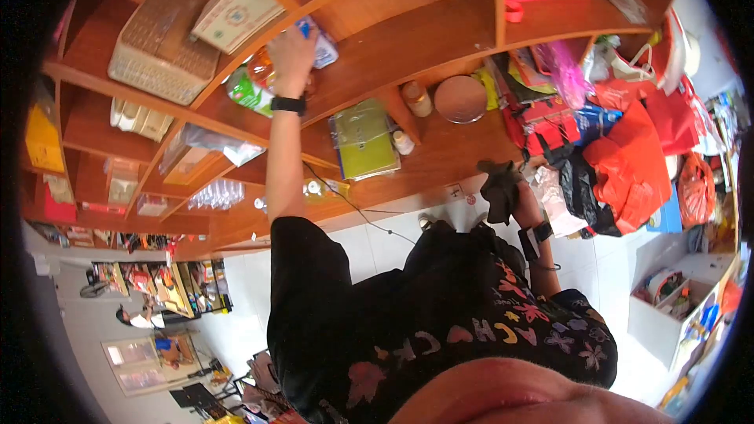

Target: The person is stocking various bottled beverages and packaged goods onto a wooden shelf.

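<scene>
My left hand [292,59] reaches into a shelf compartment, its fingers closed at a blue-and-white packet [323,50]; the fingertips are partly hidden. Beside that wrist sit a green-and-white packet [247,93] and an orange, shiny item [260,67], which the hand partly covers. A crumpled dark grey cloth [498,190] hangs from my right hand [525,206], whose fingers are closed around it. That hand is low, in front of the shelf's lower ledge and near a black plastic bag [577,180].
Left of my reaching arm, the wooden shelf [408,31] holds a woven box [166,39]. A green folder [365,141], a jar [416,99] and a round clear-lidded container [461,100] stand on the lower ledge. Red bags [632,161] crowd the right. A person [144,317] is far behind.
</scene>
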The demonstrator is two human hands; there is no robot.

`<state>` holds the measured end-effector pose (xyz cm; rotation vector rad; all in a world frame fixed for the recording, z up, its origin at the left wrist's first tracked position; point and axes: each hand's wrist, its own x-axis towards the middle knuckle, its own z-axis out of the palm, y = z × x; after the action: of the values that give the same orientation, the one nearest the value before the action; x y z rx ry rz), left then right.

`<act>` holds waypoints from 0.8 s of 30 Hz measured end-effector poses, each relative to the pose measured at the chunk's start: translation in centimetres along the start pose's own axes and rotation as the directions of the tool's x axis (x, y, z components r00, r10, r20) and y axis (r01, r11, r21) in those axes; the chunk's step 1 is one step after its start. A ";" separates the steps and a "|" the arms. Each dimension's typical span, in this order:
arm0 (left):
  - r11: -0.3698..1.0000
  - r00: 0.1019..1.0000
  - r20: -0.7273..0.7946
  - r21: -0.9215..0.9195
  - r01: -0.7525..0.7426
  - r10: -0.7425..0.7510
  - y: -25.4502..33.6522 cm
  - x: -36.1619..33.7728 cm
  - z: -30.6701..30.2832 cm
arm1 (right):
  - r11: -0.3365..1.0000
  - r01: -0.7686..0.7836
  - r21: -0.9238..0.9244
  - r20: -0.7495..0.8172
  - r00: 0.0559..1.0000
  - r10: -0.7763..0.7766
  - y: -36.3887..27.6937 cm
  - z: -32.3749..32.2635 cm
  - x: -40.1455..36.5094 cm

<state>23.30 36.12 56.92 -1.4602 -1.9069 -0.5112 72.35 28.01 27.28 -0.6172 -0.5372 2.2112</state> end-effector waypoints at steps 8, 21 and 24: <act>0.970 0.932 0.318 -0.107 0.217 -0.173 -1.6 2.0 1.9 | 0.996 0.088 0.012 -0.069 0.994 -0.087 -2.4 -5.1 -3.9; 0.583 0.781 0.536 -0.762 0.283 0.321 19.1 -7.0 -18.4 | 0.823 0.259 -0.506 -0.011 0.952 -0.306 0.1 -10.5 0.6; 0.202 0.861 0.096 -0.979 -0.008 0.499 19.1 -10.3 -23.5 | 0.998 0.051 0.028 -0.067 0.997 -0.049 -1.1 -7.5 1.0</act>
<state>49.37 19.08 64.26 -2.8556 -1.4546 -1.5289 76.72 30.83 21.69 -0.6530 -0.4800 2.1401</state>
